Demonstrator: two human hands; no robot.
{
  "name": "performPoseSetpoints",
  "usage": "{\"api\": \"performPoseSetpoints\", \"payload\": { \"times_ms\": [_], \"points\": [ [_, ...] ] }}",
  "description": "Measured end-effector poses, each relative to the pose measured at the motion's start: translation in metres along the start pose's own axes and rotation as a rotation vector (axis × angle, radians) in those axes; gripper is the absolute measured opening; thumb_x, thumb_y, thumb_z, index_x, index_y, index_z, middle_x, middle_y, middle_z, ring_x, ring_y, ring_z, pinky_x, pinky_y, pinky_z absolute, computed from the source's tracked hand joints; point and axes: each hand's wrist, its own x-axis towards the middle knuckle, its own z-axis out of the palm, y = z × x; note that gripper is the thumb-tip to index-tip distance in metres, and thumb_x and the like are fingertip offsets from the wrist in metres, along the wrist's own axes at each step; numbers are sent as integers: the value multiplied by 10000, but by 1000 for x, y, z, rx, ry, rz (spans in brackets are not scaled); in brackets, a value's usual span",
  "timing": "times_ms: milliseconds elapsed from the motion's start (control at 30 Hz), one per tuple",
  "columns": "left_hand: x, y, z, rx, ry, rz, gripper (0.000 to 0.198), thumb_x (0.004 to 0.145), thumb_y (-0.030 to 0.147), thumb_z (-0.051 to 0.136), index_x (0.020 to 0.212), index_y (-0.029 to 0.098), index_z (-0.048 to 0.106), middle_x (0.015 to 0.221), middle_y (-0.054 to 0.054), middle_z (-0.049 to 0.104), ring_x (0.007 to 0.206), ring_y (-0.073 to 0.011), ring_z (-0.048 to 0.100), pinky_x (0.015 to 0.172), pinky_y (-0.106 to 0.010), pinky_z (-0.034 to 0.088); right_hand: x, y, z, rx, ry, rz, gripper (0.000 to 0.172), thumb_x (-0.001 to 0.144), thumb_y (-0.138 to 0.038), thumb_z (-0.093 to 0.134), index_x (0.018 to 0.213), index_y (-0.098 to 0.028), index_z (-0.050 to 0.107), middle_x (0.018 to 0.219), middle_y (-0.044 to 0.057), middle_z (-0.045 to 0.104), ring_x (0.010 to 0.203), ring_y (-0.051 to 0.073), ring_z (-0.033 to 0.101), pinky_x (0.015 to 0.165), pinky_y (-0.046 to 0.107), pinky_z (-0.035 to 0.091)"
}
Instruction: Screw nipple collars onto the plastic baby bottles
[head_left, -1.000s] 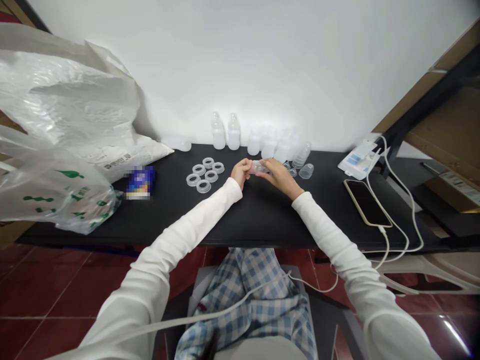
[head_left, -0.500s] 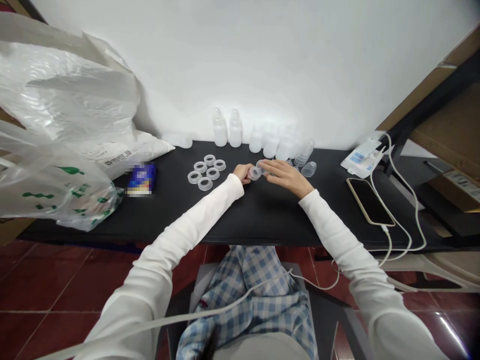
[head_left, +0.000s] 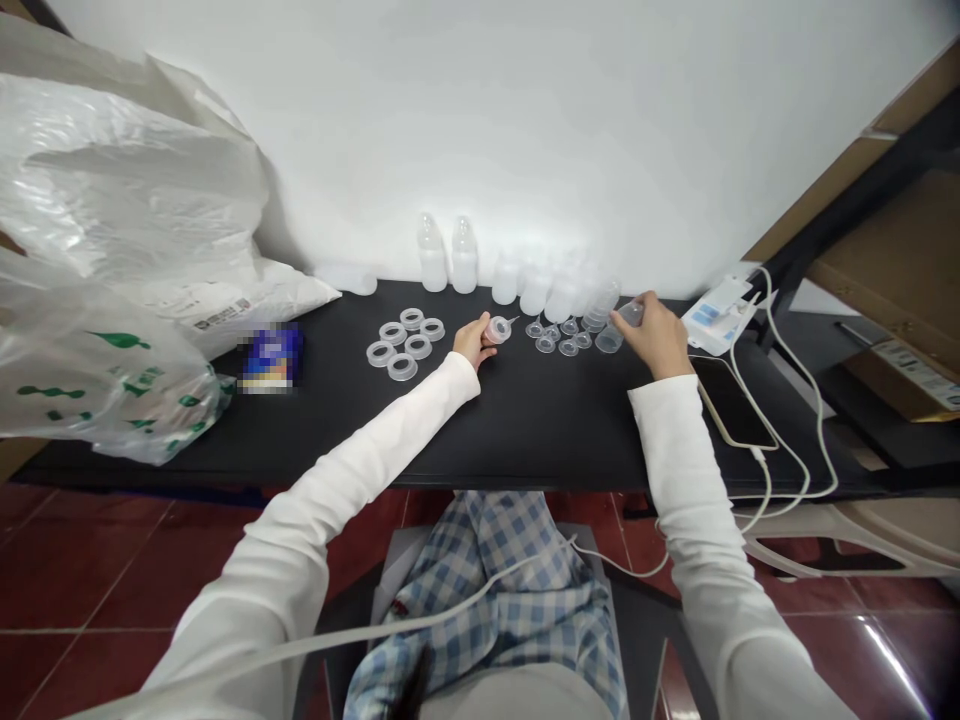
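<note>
My left hand (head_left: 472,340) rests near the middle of the black table, shut on a small clear plastic fitting (head_left: 499,330) with a thin tip. My right hand (head_left: 652,335) is further right, holding a clear plastic cup-shaped piece (head_left: 630,314) by its side. Just left of that hand stands a stack of clear cones (head_left: 604,305). Several small clear round parts (head_left: 555,335) lie between my hands. Left of my left hand lie several translucent rings (head_left: 401,345). Along the wall stand clear plastic baby bottles (head_left: 433,258).
A black table edge (head_left: 450,470) runs in front of me. Large plastic bags (head_left: 112,200) fill the left, beside a blurred blue packet (head_left: 270,358). A smartphone (head_left: 731,402) and a white device (head_left: 716,315) with white cables lie on the right.
My right hand has moved right, away from my left hand, and now holds a clear piece. The small round parts it covered now show. My left hand keeps the fitting.
</note>
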Motion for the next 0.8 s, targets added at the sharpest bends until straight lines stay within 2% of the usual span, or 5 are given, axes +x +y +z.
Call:
{"api": "performPoseSetpoints", "payload": {
  "times_ms": [200, 367, 433, 567, 800],
  "points": [
    [0, -1, -2, 39, -56, 19, 433, 737, 522, 823, 729, 167, 576, 678, 7, 622, 634, -101, 596, 526, -190, 411, -6, -10, 5, -95, -241, 110, 680, 959, -697, 411, 1213, -80, 541, 1065, 258, 721, 977, 348, 696, 849, 448, 477],
    [5, -8, -4, 146, -128, 194, 424, 786, 538, 770, 709, 183, 551, 754, -3, 640, 726, -115, 612, 552, -187, 437, -8, -31, -10, 79, 144, 177, 595, 1046, -582, 201, 1162, -118, 555, 1056, 214, 711, 966, 317, 683, 830, 413, 464],
    [6, -11, -5, 237, -147, 335, 411, 800, 551, 754, 723, 189, 577, 798, -7, 645, 794, -129, 627, 612, -203, 476, -12, -46, -9, 210, 234, 44, 542, 1064, -506, 164, 1141, -155, 570, 1005, 155, 709, 903, 274, 669, 805, 387, 460],
    [6, -17, -5, 374, -172, 584, 391, 808, 579, 739, 794, 197, 655, 1024, -58, 665, 1007, -178, 654, 871, -295, 543, -25, -80, 10, 310, 102, -474, 416, 1040, -480, 358, 1213, -180, 588, 1040, 127, 693, 970, 263, 646, 863, 383, 447],
    [2, -22, -1, 260, -407, 555, 498, 753, 639, 756, 777, 189, 544, 956, -43, 709, 953, -156, 693, 908, -311, 545, -33, -100, 32, 475, 18, -604, 258, 1008, -430, 499, 1036, -202, 616, 914, 67, 690, 816, 211, 619, 802, 345, 405]
  ]
}}
